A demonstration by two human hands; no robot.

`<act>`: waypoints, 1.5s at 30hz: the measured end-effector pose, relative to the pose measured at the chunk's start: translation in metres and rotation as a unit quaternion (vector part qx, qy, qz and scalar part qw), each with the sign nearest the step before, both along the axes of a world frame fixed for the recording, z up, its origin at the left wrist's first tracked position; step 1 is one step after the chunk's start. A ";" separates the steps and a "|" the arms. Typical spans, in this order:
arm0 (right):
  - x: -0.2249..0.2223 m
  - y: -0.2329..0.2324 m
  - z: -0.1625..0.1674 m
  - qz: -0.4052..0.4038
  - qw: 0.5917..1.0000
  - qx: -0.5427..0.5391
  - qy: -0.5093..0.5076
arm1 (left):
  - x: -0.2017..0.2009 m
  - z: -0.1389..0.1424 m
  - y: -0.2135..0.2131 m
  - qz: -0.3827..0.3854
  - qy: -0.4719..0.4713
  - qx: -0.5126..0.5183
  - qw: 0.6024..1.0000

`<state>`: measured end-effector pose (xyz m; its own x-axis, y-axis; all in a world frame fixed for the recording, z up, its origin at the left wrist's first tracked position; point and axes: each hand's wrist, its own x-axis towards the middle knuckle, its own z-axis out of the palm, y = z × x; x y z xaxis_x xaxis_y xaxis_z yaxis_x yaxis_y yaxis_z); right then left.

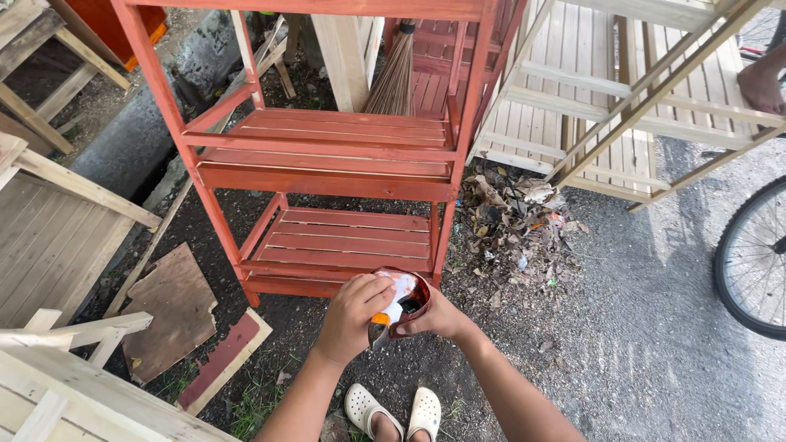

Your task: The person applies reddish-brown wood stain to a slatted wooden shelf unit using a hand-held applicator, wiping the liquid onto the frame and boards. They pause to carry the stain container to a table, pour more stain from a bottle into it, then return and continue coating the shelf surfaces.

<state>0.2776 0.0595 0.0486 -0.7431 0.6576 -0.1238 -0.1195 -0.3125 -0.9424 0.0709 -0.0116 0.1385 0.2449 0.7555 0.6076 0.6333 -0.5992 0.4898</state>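
Observation:
My right hand [440, 317] holds a small round container [407, 296] of reddish-brown stain at its lower edge. My left hand [354, 314] grips a paintbrush [379, 326] with an orange ferrule, its bristles pointing down beside the container. Both hands hover just in front of a red-brown stained wooden shelf rack [327, 155], near its lowest slatted shelf [348, 241].
An unpainted wooden rack [622, 123] stands to the right, with a pile of dry leaves [516, 221] at its foot. A bicycle wheel [749, 262] is at far right. Bare wood frames [57, 245] and board scraps [176, 315] lie left. A broom [395, 74] leans behind. Another person's foot [761, 82] shows top right.

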 end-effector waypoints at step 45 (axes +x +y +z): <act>0.008 0.006 -0.028 -0.110 0.981 0.143 -0.067 | 0.039 0.052 0.051 0.197 -0.117 -0.409 0.883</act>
